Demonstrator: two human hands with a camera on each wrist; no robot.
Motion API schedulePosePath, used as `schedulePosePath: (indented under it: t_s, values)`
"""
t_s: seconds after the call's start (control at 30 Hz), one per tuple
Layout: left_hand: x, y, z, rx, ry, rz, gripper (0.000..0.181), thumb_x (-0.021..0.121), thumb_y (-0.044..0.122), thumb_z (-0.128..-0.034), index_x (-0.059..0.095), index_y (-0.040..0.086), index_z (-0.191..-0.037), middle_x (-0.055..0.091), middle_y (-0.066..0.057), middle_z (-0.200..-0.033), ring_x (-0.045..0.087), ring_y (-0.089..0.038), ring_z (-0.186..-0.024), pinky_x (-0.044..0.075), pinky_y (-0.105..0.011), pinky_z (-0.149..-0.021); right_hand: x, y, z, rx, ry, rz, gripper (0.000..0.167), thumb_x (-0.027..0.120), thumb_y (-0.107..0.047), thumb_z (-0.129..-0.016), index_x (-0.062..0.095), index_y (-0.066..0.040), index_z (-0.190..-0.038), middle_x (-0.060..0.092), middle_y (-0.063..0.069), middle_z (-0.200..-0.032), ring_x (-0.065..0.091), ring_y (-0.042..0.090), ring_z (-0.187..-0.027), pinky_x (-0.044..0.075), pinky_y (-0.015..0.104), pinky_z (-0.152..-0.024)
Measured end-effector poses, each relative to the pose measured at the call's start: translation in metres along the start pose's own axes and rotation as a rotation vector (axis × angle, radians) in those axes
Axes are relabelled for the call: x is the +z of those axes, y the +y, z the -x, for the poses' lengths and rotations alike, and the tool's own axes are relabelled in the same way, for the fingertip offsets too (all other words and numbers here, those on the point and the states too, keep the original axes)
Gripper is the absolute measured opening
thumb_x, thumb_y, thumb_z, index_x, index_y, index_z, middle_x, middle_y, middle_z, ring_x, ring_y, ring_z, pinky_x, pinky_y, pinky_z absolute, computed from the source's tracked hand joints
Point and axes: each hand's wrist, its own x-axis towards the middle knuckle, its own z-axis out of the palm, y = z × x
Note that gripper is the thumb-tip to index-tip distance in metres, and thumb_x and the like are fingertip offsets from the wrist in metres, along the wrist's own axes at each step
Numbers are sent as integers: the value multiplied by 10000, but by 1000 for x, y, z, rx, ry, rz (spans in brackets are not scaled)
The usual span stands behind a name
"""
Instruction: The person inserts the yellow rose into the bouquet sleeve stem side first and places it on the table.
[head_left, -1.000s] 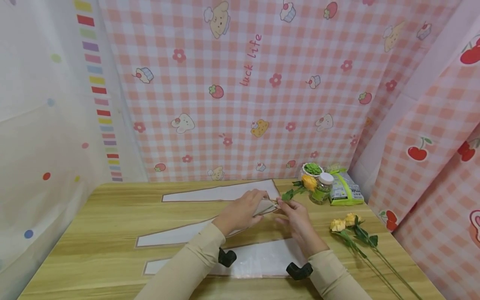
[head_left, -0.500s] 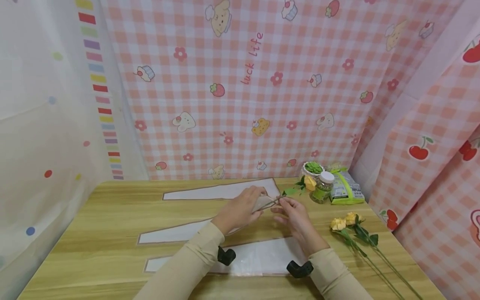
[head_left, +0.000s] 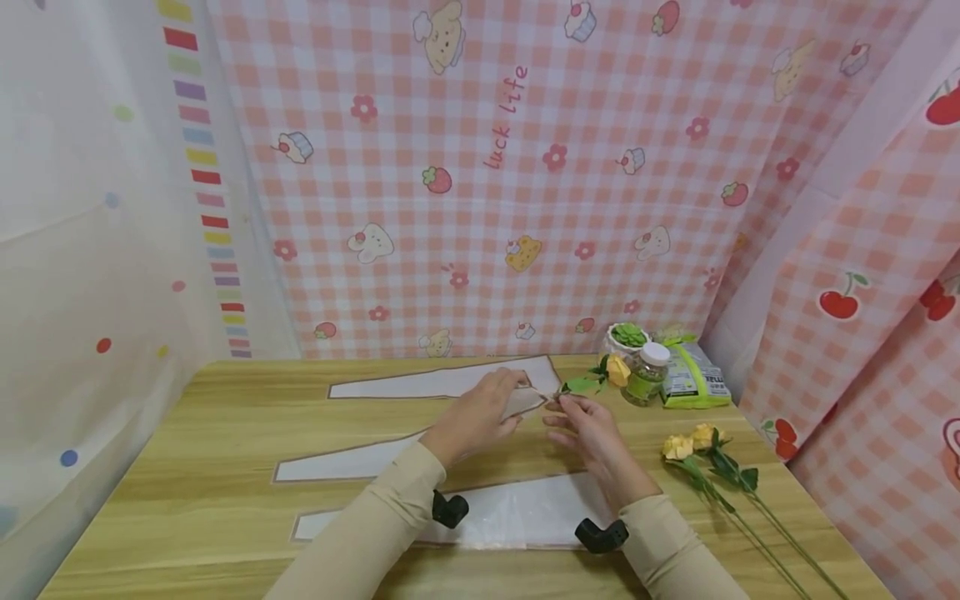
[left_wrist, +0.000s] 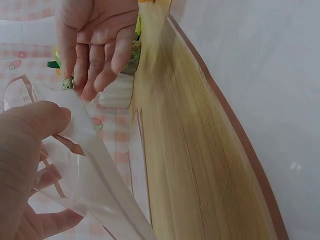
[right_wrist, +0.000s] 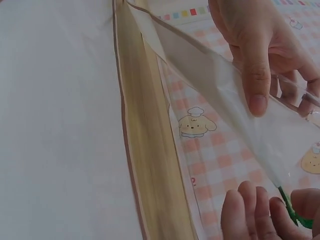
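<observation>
My left hand [head_left: 472, 421] grips the wide end of a clear and white sleeve [head_left: 341, 461], whose narrow end lies toward the left of the table. In the left wrist view the thumb and fingers hold the sleeve's mouth [left_wrist: 75, 145] spread apart. My right hand [head_left: 596, 442] pinches the green stem of a yellow rose [head_left: 618, 370] just below its leaves. The right wrist view shows the stem [right_wrist: 285, 197] between thumb and fingers at the edge of the sleeve [right_wrist: 220, 85]; the rest of the stem is hard to make out.
One flat sleeve [head_left: 420, 384] lies at the back, another [head_left: 525, 517] beneath my forearms. Two yellow roses [head_left: 678, 448] lie at the right. A potted succulent [head_left: 627, 336], a lidded jar [head_left: 647, 379] and a green-grey packet [head_left: 693, 379] stand at the back right, before a checked curtain [head_left: 465, 208].
The rose head has dropped slightly, and its leaves have shifted at the sleeve's mouth. Both hands have kept their hold and nearly the same place.
</observation>
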Motion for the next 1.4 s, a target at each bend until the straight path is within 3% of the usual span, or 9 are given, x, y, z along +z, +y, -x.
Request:
schedulePosePath:
  t_s: [0.27,0.4,0.5,0.6,0.73,0.9,1.1,1.23,1.4]
  values:
    - [-1,-5,4,2,1,-26,512,732,177,-941,445,86,-1355,555,-89,-1263,571,-222,-1119,553,-356,-907,-8,-3,-3,51,98,191,409,578,-250,-1048,505,46,-1321,679,126,-1074,666,109,-764,547,242,-595]
    - [-2,-5,5,-3,-15,-21,516,720,175,-951,429,88,-1369,545,-88,-1284,564,-228,-1142,551,-358,-915,-17,-6,-3,39,154,235,571,626,-274,-1020,325,74,-1357,489,199,-1194,587,153,-811,512,232,-588]
    - [-3,-5,6,-10,-28,-16,513,712,175,-958,424,86,-1373,539,-90,-1298,557,-233,-1167,541,-362,-943,-22,-9,-4,25,208,239,726,648,-291,-1001,151,41,-1413,358,171,-1227,498,258,-977,498,289,-722]
    - [-4,-5,6,-19,-37,-30,501,702,192,-967,423,97,-1373,537,-79,-1302,554,-227,-1179,536,-359,-955,-27,-13,-4,-2,260,208,843,616,-350,-1010,23,-5,-1499,302,235,-1371,452,393,-1195,474,424,-964]
    - [-4,-3,5,-35,-60,-44,497,689,215,-977,424,110,-1384,534,-79,-1302,561,-220,-1158,558,-352,-906,-32,-19,-6,-60,270,125,817,496,-423,-1045,-58,-132,-1569,165,274,-1557,367,475,-1363,355,552,-1125]
    - [-2,-3,6,-21,-63,-52,502,704,214,-969,438,108,-1382,539,-80,-1303,570,-212,-1144,563,-346,-890,-36,-23,-9,-108,220,124,686,416,-378,-1075,63,-146,-1615,153,225,-1603,318,314,-1385,397,510,-1095]
    - [2,-6,8,33,-50,-45,496,722,195,-959,446,96,-1359,539,-81,-1284,565,-213,-1150,538,-346,-934,-35,-27,-12,-146,225,89,553,421,-276,-1090,217,-77,-1564,354,115,-1451,427,163,-1177,497,339,-926]
    - [3,-8,9,71,-31,-57,488,718,193,-961,441,90,-1349,531,-89,-1276,563,-216,-1126,534,-350,-934,-34,-30,-14,-175,233,52,498,442,-242,-1087,272,-55,-1515,398,32,-1343,457,112,-1103,495,247,-838]
    - [2,-7,8,56,-47,-60,493,704,206,-972,427,112,-1368,519,-77,-1297,559,-209,-1143,543,-332,-919,-32,-32,-17,-207,228,39,445,461,-227,-1082,309,-61,-1466,406,2,-1305,465,109,-1100,495,245,-838]
